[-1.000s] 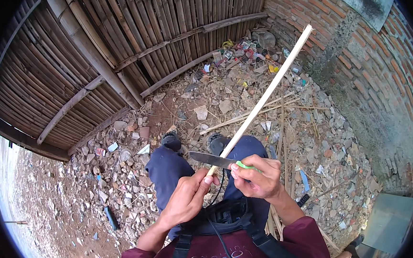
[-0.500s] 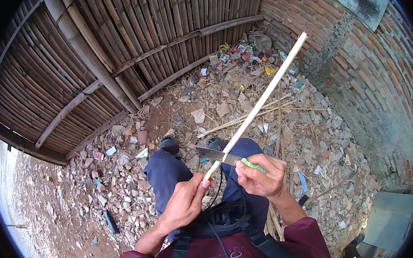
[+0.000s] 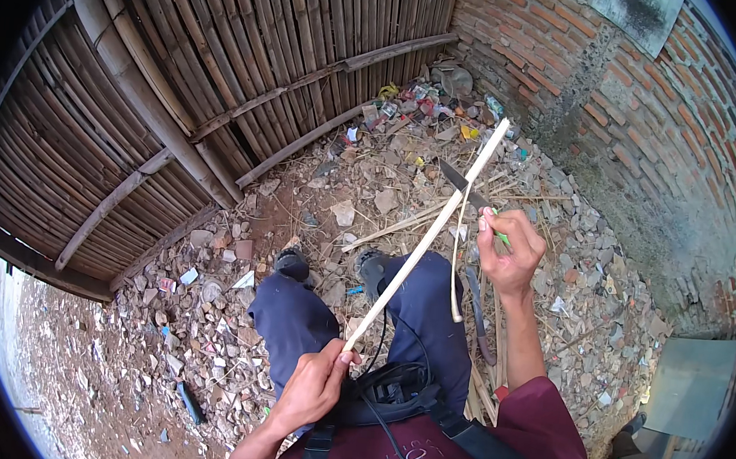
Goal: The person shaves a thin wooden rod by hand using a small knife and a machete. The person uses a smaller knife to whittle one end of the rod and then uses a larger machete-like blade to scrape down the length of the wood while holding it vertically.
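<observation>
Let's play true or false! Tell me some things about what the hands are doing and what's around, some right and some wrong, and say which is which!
1. The right hand holds a knife. True.
2. The left hand is empty. False: it grips the lower end of a pale strip.
3. A thin peel hangs near the knife. True.
4. The brick wall is on the picture's left. False: it is on the right.
5. The sleeves are yellow. False: they are dark red.
6. The knife's handle is green. True.
</observation>
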Action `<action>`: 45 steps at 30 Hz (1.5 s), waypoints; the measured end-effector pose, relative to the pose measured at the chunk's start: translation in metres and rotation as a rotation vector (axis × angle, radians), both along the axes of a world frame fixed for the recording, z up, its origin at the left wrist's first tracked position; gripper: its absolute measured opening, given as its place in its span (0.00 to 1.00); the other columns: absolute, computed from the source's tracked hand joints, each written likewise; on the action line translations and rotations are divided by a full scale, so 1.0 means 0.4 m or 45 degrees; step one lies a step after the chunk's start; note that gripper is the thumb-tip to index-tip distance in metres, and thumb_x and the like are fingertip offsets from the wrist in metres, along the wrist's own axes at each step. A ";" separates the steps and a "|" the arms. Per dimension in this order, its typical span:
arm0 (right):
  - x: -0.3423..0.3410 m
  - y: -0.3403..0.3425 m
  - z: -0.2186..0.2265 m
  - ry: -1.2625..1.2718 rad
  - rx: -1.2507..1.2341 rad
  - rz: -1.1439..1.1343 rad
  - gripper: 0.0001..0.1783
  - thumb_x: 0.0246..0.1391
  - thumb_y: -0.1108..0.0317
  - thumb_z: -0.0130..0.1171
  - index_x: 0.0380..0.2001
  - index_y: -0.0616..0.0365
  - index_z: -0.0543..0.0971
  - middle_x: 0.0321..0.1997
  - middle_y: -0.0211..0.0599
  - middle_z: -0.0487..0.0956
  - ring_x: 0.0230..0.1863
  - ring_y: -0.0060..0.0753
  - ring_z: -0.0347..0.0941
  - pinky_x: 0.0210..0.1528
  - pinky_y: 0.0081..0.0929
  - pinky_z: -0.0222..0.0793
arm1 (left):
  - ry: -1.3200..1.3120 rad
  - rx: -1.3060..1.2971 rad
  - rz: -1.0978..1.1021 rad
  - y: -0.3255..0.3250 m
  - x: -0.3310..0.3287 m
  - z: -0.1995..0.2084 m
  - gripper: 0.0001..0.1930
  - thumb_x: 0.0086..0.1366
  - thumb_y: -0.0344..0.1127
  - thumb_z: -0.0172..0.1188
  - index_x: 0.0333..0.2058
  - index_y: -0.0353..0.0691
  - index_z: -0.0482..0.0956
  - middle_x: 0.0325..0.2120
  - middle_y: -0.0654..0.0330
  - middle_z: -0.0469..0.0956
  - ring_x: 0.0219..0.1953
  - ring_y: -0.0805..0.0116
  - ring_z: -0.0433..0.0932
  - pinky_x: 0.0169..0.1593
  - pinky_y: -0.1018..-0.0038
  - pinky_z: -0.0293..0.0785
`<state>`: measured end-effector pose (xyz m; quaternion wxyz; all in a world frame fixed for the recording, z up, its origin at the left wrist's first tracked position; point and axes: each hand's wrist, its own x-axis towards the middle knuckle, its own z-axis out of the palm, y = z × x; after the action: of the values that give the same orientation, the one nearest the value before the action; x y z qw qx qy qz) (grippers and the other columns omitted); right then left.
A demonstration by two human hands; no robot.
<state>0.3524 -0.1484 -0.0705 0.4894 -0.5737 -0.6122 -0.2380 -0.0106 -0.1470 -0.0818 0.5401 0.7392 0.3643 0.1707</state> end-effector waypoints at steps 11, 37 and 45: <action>0.443 -0.011 -0.146 0.675 -0.146 -0.335 0.04 0.66 0.70 0.64 0.37 0.58 0.84 0.32 0.37 0.87 0.36 0.30 0.82 0.43 0.31 0.76 | 0.097 -0.036 0.306 0.007 -0.113 -0.037 0.14 0.83 0.35 0.50 0.42 0.33 0.81 0.15 0.64 0.67 0.19 0.76 0.65 0.25 0.70 0.63; -0.145 -0.036 -0.032 0.734 -0.592 0.312 0.07 0.55 0.77 0.57 0.35 0.62 0.83 0.25 0.31 0.79 0.23 0.23 0.73 0.26 0.26 0.66 | -0.125 0.251 0.263 0.092 0.160 0.032 0.09 0.76 0.30 0.62 0.49 0.33 0.86 0.17 0.66 0.72 0.21 0.84 0.66 0.26 0.78 0.61; -0.170 0.006 -0.084 0.431 -0.404 0.390 0.07 0.58 0.79 0.58 0.37 0.64 0.83 0.34 0.44 0.86 0.32 0.46 0.84 0.34 0.38 0.77 | -0.159 0.493 0.261 0.070 0.181 0.051 0.11 0.73 0.29 0.66 0.50 0.30 0.86 0.20 0.61 0.79 0.24 0.81 0.73 0.30 0.76 0.69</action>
<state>0.2844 -0.1458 -0.1040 0.5191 -0.5755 -0.6308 0.0368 0.0617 -0.1189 -0.0615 0.3893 0.7762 0.3639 0.3369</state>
